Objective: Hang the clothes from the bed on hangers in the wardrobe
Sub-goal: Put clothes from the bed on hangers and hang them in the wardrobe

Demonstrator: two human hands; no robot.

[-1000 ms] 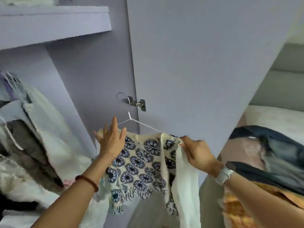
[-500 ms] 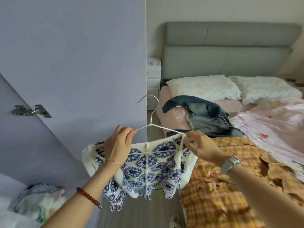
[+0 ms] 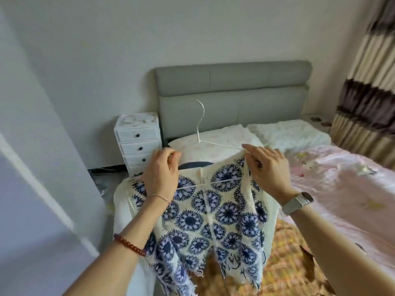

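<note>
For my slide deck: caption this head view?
Both hands fit a floral top onto a white hanger.

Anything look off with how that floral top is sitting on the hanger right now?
Yes. The floral top sits lopsided on the white hanger: its edge under the right hand rides high, while by the left hand the fabric droops below the crossbar.

White four-drawer bedside chest (image 3: 139, 144), centre left; grey padded headboard (image 3: 233, 92), upper centre; two pale pillows (image 3: 286, 133) below it; striped curtain (image 3: 367, 86), right edge.
</note>
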